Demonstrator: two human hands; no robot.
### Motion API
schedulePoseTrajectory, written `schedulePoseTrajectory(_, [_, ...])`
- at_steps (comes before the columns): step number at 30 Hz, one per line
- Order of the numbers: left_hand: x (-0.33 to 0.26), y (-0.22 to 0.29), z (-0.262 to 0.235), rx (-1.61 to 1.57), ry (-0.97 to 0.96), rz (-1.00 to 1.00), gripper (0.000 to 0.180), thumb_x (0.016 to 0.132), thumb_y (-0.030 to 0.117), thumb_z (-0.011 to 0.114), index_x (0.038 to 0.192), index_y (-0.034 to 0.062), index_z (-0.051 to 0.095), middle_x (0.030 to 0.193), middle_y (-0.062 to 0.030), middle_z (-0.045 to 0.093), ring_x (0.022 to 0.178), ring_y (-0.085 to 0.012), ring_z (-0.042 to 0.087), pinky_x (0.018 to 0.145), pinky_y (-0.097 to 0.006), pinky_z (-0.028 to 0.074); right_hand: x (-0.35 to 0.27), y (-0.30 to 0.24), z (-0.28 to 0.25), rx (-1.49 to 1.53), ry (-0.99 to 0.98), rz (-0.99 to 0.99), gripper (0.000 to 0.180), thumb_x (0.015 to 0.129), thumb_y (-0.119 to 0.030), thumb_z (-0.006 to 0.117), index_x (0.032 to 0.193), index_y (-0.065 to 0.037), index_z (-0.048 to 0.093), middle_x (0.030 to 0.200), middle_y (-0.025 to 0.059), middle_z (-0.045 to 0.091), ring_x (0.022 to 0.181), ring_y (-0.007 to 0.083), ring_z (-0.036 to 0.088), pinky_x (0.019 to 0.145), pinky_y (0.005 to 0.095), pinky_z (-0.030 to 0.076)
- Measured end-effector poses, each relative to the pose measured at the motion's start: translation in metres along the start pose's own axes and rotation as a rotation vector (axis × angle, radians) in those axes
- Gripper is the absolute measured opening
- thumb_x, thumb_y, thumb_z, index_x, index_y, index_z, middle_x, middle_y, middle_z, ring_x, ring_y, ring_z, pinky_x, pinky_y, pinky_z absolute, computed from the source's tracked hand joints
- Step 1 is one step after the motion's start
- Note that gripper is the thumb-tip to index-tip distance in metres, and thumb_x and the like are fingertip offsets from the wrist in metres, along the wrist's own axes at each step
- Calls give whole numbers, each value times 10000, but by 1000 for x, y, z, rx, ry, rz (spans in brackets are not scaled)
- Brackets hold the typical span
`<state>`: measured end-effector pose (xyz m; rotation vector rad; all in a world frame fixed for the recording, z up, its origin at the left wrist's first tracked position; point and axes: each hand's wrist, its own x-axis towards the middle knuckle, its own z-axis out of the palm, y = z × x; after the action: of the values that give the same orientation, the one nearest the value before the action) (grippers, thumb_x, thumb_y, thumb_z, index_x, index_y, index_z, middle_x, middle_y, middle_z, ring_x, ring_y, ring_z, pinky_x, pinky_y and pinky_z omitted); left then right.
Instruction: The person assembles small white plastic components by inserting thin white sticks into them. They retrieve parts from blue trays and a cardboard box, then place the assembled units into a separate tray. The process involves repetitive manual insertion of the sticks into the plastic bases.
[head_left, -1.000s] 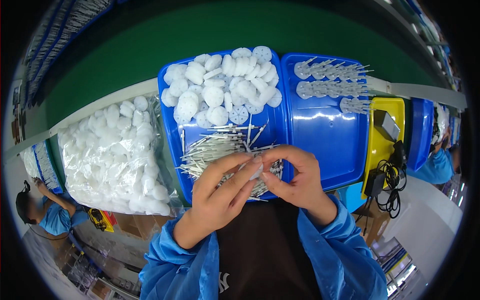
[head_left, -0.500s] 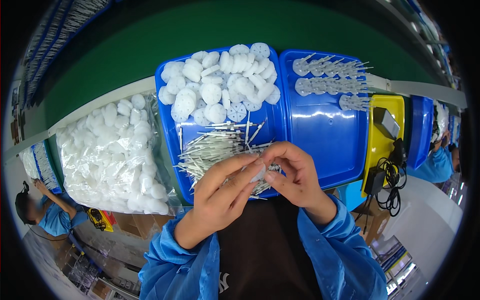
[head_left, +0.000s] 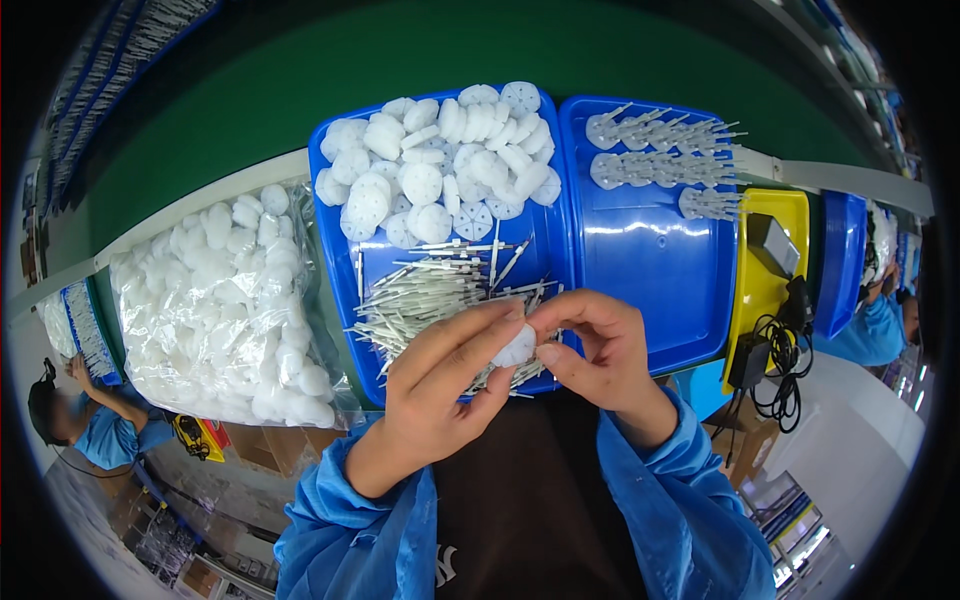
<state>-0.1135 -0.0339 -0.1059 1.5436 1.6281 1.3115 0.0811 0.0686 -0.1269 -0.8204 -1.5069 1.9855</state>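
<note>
Both my hands meet over the near part of the left blue tray [head_left: 343, 262]. Between the thumb and fingers of my left hand [head_left: 440, 385] is a round white plastic disc [head_left: 516, 347]. My right hand [head_left: 603, 352] has its index finger and thumb curled at the disc's right edge. Whether it also pinches a thin pin there is too small to tell. Beneath the hands lies a heap of thin whitish pins [head_left: 425, 290], some with dark ends. Farther back in the same tray is a pile of loose white discs [head_left: 420, 183].
The right blue tray [head_left: 650, 275] holds rows of discs with pins standing out [head_left: 660, 170]. A clear bag of white discs [head_left: 215, 310] lies left. On the right, a yellow tray [head_left: 795, 212] carries a black adapter [head_left: 750, 360] and cables. Other people sit at both sides.
The disc has turned so that more of its flat face shows. My right fingers have spread slightly and shifted a little to the right; my left hand stays nearly in place.
</note>
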Motion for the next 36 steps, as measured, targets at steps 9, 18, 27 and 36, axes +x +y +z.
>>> schedulePoseTrajectory(9, [-5,-5,0,74,-34,68,556,808,-99,814,1350,13,766,1325,-170,754,982,-287,763,825,-366,627,2,-8,-2,-14,-31,83,223,938,-19,854,1128,10,740,1029,64,781,969,128,756,886,294,605])
schedulePoseTrajectory(18, [-42,-23,-22,-81,14,-100,369,1063,109,670,1409,-1,732,1355,-174,645,1038,-228,712,871,-336,590,40,-2,-16,-1270,-96,-532,262,799,-109,851,1052,-98,785,1026,7,726,991,195,724,914,382,583])
schedulePoseTrajectory(27, [-31,-13,-22,-474,183,-447,368,1063,-22,660,1427,-3,715,1368,-121,628,1109,-157,686,852,-240,583,57,-8,-18,-1182,-159,-677,255,792,-161,874,1041,-178,824,1092,-3,755,1061,177,704,1016,423,535])
schedulePoseTrajectory(36, [-18,-13,-12,-311,60,-468,420,981,-52,751,1392,32,751,1185,-113,778,1020,-145,747,821,-256,611,6,1,8,-827,27,-414,361,842,-145,920,1195,-179,851,663,-9,674,603,168,639,854,371,557])
